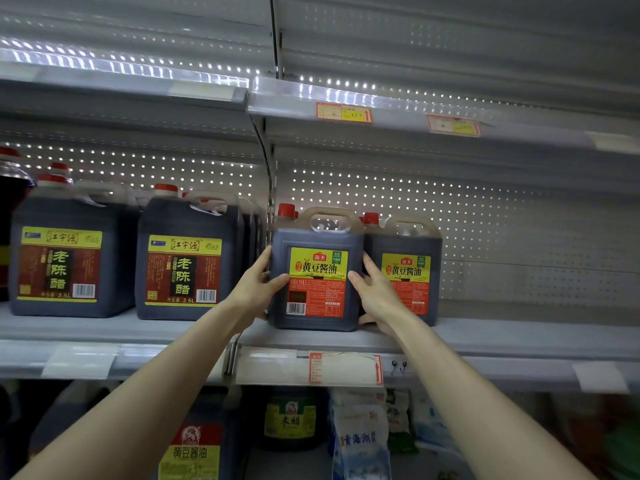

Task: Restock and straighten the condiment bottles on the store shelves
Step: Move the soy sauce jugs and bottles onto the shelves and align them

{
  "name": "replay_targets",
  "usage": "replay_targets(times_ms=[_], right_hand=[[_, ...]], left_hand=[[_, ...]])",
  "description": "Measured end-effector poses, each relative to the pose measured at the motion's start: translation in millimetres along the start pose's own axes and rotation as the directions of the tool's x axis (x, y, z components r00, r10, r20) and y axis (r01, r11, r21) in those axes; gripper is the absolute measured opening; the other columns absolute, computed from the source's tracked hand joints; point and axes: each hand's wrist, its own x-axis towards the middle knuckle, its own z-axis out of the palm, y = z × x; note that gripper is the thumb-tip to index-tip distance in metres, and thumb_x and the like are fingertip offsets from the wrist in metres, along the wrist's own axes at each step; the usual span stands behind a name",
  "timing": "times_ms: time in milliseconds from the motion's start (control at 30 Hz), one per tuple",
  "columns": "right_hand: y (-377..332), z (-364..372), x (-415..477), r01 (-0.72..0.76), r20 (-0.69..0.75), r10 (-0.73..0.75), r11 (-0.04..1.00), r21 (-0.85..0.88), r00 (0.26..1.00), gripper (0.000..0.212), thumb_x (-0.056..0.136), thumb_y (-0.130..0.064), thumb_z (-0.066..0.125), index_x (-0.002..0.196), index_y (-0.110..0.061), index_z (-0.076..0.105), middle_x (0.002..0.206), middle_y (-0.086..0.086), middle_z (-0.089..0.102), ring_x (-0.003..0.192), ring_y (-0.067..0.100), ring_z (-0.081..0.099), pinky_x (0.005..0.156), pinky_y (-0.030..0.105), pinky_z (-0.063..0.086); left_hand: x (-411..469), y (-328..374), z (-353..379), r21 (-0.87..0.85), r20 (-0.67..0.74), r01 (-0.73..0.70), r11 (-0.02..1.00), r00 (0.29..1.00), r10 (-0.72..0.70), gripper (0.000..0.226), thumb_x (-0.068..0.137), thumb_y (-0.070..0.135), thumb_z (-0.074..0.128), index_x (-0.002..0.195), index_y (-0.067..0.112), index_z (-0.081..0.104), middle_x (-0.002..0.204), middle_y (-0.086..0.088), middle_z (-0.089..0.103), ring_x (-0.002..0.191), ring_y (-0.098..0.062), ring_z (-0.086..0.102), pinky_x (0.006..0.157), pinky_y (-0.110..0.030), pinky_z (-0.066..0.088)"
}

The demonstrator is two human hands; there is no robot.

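A dark soy sauce jug (pixel 317 237) with a red cap and a yellow-and-red label stands upright at the front of the middle shelf (pixel 519 337). My left hand (pixel 254 284) grips its left side, thumb on the front face. My right hand (pixel 375 292) grips its right side, thumb on the label. A second matching jug (pixel 412 247) stands just right of it and slightly further back, touching or nearly touching.
Two large dark vinegar jugs (pixel 72 258) (pixel 188 261) stand left of the shelf divider, with more behind them. The shelf right of the soy jugs holds nothing. The top shelf (pixel 381 109) carries price tags. Below are more jugs (pixel 194 441) and salt bags (pixel 360 438).
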Motion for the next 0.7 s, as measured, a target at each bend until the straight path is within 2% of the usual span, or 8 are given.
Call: replay_targets(times_ms=[300, 467, 600, 700], right_hand=[[9.3, 2.8, 15.2, -0.016, -0.023, 0.016, 1.0, 0.019, 1.0, 0.058, 0.103, -0.024, 0.042, 0.153, -0.033, 0.014, 0.154, 0.006, 0.035, 0.136, 0.027, 0.04, 0.105, 0.054, 0.04], [8.9, 5.3, 20.5, -0.026, -0.022, 0.027, 0.999, 0.021, 0.999, 0.056, 0.104, -0.023, 0.039, 0.154, -0.031, 0.013, 0.151, 0.006, 0.039, 0.131, 0.027, 0.046, 0.1, 0.05, 0.043], [11.4, 9.7, 24.1, -0.035, -0.033, 0.035, 0.999, 0.013, 0.999, 0.055, 0.105, -0.023, 0.036, 0.154, -0.032, 0.012, 0.146, 0.006, 0.045, 0.125, 0.025, 0.051, 0.09, 0.043, 0.048], [11.3, 11.2, 26.9, -0.034, -0.041, 0.033, 0.999, -0.005, 0.999, 0.054, 0.105, -0.023, 0.034, 0.154, -0.033, 0.011, 0.145, 0.006, 0.045, 0.125, 0.026, 0.051, 0.094, 0.046, 0.047]], left_hand=[[12.3, -5.9, 1.3, -0.019, -0.012, 0.022, 1.0, 1.0, -0.022, 0.072, 0.098, 0.015, 0.05, 0.152, 0.039, 0.009, 0.145, -0.011, 0.044, 0.13, -0.034, 0.045, 0.1, -0.07, 0.035], [16.5, -6.9, 1.4, -0.039, -0.01, 0.011, 0.999, 1.0, -0.012, 0.07, 0.099, 0.013, 0.048, 0.153, 0.035, 0.01, 0.142, -0.01, 0.046, 0.13, -0.033, 0.045, 0.101, -0.068, 0.034], [18.7, -9.4, 2.4, -0.044, -0.014, -0.011, 0.999, 1.0, 0.011, 0.067, 0.099, 0.011, 0.048, 0.153, 0.033, 0.014, 0.14, -0.009, 0.049, 0.126, -0.03, 0.049, 0.101, -0.06, 0.039], [21.8, -10.4, 1.6, -0.04, -0.012, -0.016, 0.999, 1.0, 0.015, 0.067, 0.099, 0.012, 0.048, 0.152, 0.035, 0.015, 0.14, -0.009, 0.049, 0.126, -0.03, 0.049, 0.102, -0.061, 0.039]])
